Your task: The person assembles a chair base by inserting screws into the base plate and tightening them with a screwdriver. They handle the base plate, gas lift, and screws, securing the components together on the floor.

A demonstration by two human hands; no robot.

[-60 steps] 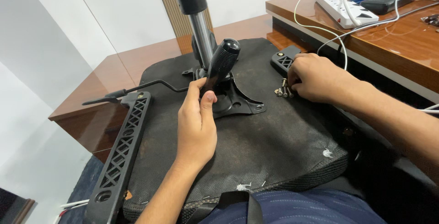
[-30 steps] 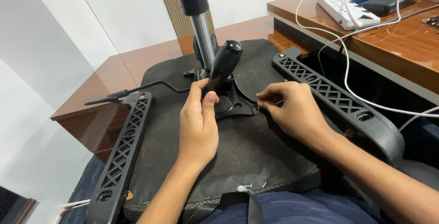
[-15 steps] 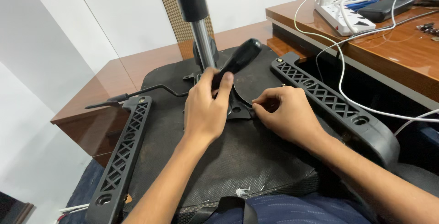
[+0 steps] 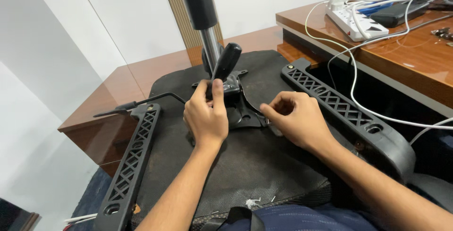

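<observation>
Head view looks down on an upturned office chair seat [image 4: 245, 165] lying across the person's lap, its black fabric underside facing up. The left hand [image 4: 206, 117] has its fingers wrapped round the black handle of a screwdriver [image 4: 226, 61], which stands tilted over the metal mechanism plate [image 4: 243, 110] at the seat's centre, beside the chrome gas-lift column [image 4: 211, 47]. A second ago the right hand [image 4: 295, 117] was nearer the right armrest bracket [image 4: 349, 110]; it has since moved in to the plate's right edge, fingers pinched together on something too small to make out, perhaps a screw. Meanwhile the screwdriver has swung back more upright. The left armrest bracket [image 4: 130, 165] lies along the seat's left edge.
</observation>
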